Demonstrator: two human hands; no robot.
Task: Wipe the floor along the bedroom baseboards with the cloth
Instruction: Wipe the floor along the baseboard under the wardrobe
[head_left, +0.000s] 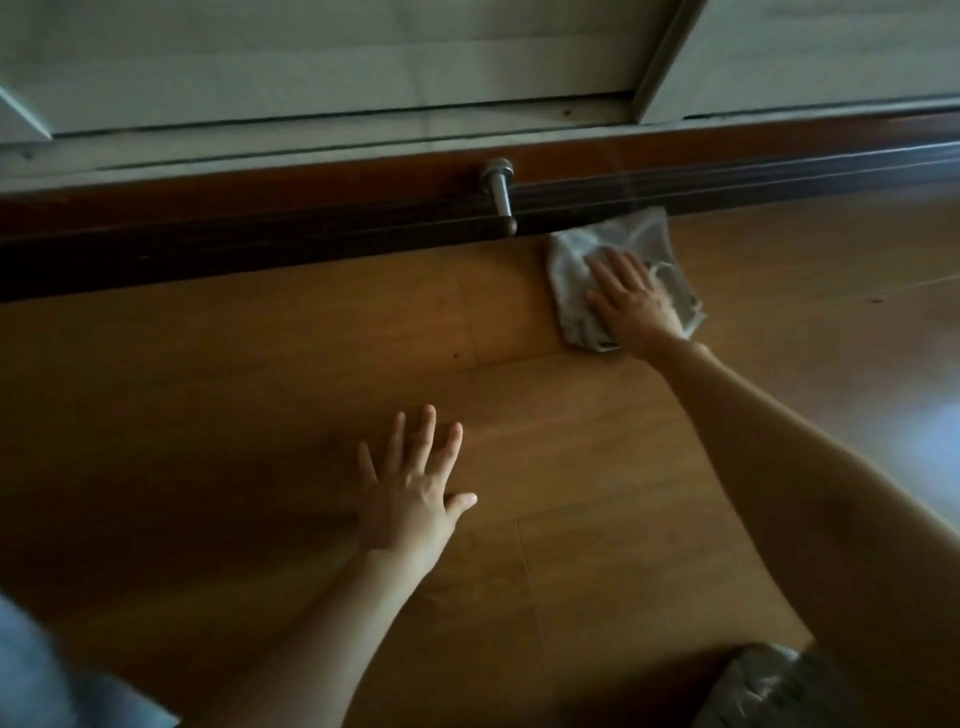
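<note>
Flat under right hand (631, 299), cloth (576, 275), beside baseboard (311, 234)

No text, label, brand, number or sign can be read anywhere in this view.
</note>
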